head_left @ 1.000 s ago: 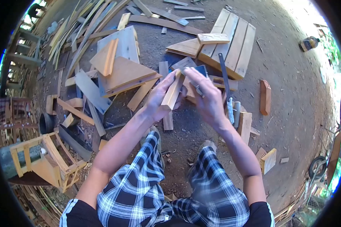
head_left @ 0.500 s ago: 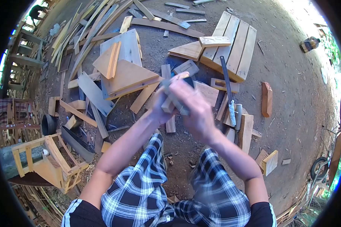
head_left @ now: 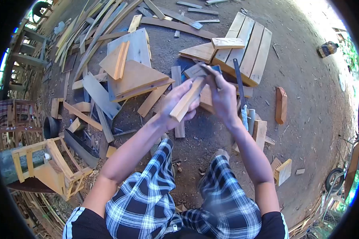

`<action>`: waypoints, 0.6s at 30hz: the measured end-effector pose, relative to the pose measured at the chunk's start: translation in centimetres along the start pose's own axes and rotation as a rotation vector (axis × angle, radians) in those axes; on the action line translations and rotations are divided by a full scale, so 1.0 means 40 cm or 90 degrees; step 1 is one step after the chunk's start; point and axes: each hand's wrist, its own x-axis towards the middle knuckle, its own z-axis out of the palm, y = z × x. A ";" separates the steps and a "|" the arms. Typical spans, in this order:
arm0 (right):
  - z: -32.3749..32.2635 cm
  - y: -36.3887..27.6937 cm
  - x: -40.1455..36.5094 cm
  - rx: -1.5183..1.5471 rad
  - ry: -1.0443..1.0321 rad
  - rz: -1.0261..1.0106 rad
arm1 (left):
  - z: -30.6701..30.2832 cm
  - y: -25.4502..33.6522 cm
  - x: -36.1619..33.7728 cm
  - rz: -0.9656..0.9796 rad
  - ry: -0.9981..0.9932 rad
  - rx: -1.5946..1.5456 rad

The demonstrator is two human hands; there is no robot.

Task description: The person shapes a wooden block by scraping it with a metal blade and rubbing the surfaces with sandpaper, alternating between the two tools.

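A short wooden block [head_left: 187,100] lies in my left hand [head_left: 175,104], whose fingers wrap round it; its near end points down and left. My right hand [head_left: 225,95], fingers closed, grips a thin dark flat piece [head_left: 208,68] at the far end of the block. The piece is too blurred to name. Beneath the hands, on the dirt, are a narrow board [head_left: 179,129] and a grey block [head_left: 195,71].
Triangular wood panels [head_left: 137,77] lie at left, and a slatted wooden box [head_left: 243,47] stands at upper right. A long saw-like tool [head_left: 238,79] leans near my right hand. A small wooden frame [head_left: 54,167] is at lower left, a reddish block [head_left: 281,105] at right.
My right hand has moved right and slightly up from the block, with the dark piece now raised at its far end. The block has turned in my left hand and shows its length.
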 end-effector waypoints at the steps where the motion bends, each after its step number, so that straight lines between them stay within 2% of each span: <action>1: -0.013 0.022 0.008 -0.074 0.037 -0.013 | 0.009 0.008 0.005 0.010 0.003 0.001; 3: -0.024 0.020 -0.006 -0.030 0.061 -0.008 | 0.016 0.022 0.008 0.033 0.015 0.003; 5: -0.024 0.022 -0.011 -0.014 0.074 -0.003 | 0.012 0.022 0.015 0.003 0.122 -0.003; 8: -0.025 0.009 -0.016 -0.012 0.045 0.011 | -0.015 0.018 0.011 -0.007 0.064 -0.028; 10: -0.012 0.002 -0.009 -0.091 0.029 -0.202 | -0.049 0.019 0.012 -0.011 0.048 -0.064; 12: 0.011 -0.005 -0.007 -0.150 -0.024 -0.233 | -0.076 0.009 0.008 -0.020 0.029 -0.101; 14: 0.051 -0.012 -0.044 -0.214 -0.031 -0.233 | -0.093 0.003 0.002 -0.013 0.062 -0.066; 16: 0.083 -0.068 -0.090 -0.149 -0.076 -0.334 | -0.078 0.010 0.007 0.040 0.173 0.143; 18: 0.070 -0.088 -0.089 -0.122 -0.130 -0.323 | -0.067 0.020 0.009 0.039 0.157 0.045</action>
